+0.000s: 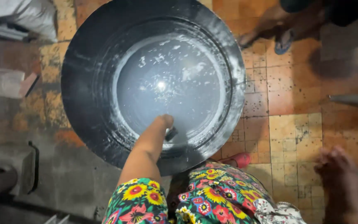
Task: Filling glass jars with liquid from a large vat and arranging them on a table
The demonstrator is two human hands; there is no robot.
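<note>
1. A worn floor of orange and yellow tiles [286,137] lies under everything.
2. The left hand [164,122] is closed around a small dark scrubbing pad [171,133], pressed against the pan's wet inner wall.
3. The wide, round, black metal pan [83,95], holding soapy water, rests on the floor; it looks heavy, stiff and slippery, best gripped at the rim.
4. The right hand [338,174] is blurred off to the side; its grip cannot be told.

One big black pan [83,83], two hands [164,121], one red sandal [239,159].
</note>
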